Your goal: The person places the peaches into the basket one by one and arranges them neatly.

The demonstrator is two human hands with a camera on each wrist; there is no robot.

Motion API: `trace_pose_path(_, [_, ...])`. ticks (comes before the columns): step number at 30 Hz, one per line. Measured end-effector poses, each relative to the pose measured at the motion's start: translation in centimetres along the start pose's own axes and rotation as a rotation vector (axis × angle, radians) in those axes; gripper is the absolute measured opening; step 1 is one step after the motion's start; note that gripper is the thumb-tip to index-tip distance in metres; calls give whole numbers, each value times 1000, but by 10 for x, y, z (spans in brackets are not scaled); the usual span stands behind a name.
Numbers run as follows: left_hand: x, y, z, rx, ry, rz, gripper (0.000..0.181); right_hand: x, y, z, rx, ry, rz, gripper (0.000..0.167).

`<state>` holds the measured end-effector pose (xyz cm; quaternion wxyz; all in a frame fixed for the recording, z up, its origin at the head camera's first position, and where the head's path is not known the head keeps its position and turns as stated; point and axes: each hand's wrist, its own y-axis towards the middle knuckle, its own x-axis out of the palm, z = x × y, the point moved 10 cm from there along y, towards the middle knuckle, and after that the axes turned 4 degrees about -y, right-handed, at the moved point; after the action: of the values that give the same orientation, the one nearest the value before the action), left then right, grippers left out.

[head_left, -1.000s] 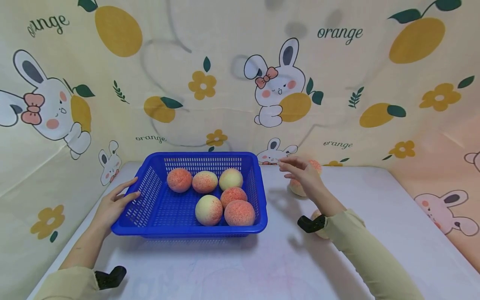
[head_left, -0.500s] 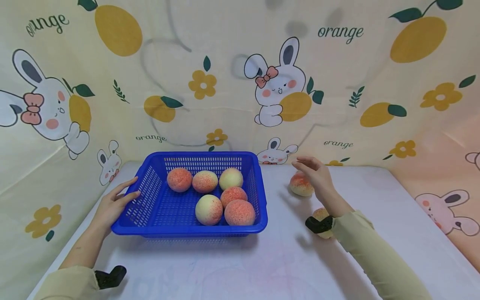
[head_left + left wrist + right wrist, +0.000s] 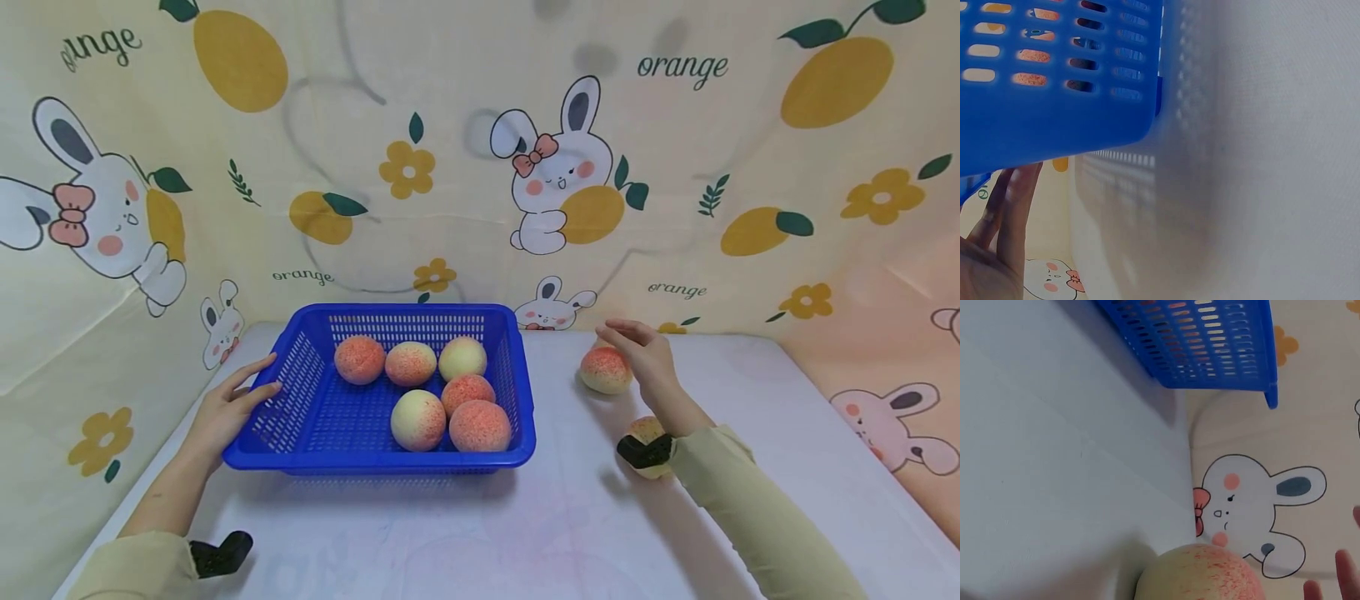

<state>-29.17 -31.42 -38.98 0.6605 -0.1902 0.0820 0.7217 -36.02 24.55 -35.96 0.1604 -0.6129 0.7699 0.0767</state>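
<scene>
A blue plastic basket holds several peaches, red and pale yellow, mostly toward its right side. My left hand grips its left rim; in the left wrist view, fingers reach along the basket's blue wall. Right of the basket, my right hand hovers beside and above a red-and-yellow peach, fingers loosely bent with nothing in them. The right wrist view has a peach at the bottom, apart from the visible fingertips. Another peach lies under the right wrist, partly covered.
A white table carries everything. Behind it hangs a cream cloth printed with rabbits and oranges, close to the table's back edge. A pale patch just behind the red-and-yellow peach is mostly hidden by the right hand.
My right hand has moved to the right, from beside the basket to over the loose peaches, uncovering more of the red-and-yellow one. The left hand and basket have stayed put.
</scene>
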Motion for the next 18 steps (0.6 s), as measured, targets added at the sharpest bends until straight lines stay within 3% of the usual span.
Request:
trace_pose_path(5, [0, 0, -1, -5, 6, 3, 67, 5, 1, 9, 44, -28, -6, 61])
trace_pose_path(11, [0, 0, -2, -7, 29, 7, 67, 13, 1, 21, 125, -94, -71, 69])
trace_pose_path(18, [-1, 1, -2, -7, 18, 3, 66, 20, 3, 21, 102, -180, -153, 74])
